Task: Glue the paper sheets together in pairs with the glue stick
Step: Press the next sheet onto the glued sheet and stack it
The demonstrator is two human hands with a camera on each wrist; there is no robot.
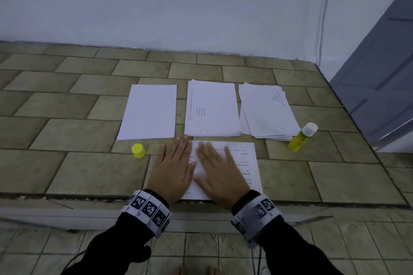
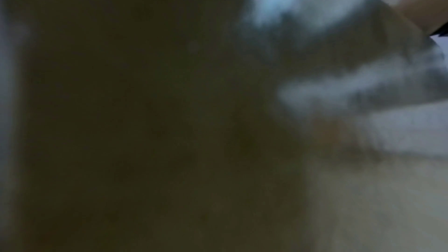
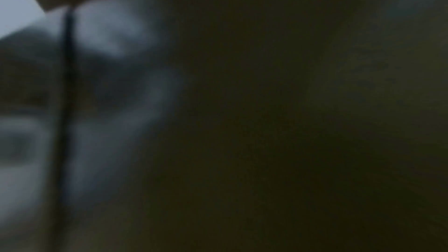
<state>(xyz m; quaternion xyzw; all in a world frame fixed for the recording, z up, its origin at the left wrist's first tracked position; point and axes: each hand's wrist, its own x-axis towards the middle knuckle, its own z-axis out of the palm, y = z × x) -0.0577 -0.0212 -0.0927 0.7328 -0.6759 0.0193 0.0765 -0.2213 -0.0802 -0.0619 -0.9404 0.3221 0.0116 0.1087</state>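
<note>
Right now both hands are lying flat, palms down, on a white printed paper sheet (image 1: 243, 158) at the near edge of the tiled olive-beige stone desk (image 1: 73, 136). The left hand (image 1: 173, 168) is spreading its straight fingers over the sheet's left border, partly onto the tile; the right hand (image 1: 218, 171) is pressing, fingers straight and fanned, on the sheet's middle. Neither is gripping anything. The printing on the sheet is running sideways and is too small to read.

Beyond that sheet three white paper piles are sitting in a row: a blank, squared pile (image 1: 148, 111) to the far left, a neat stack (image 1: 212, 108) with faint lines of small print straight behind, and a loosely fanned stack (image 1: 267, 111) to the far right. A yellow-green glue stick (image 1: 301, 137) with a white end is lying tilted just beside the fanned stack; its label is unreadable. A round yellow plastic cap (image 1: 138, 150) is standing left of the sheet, near the left hand.

Both wrist views are showing only dark blur.
</note>
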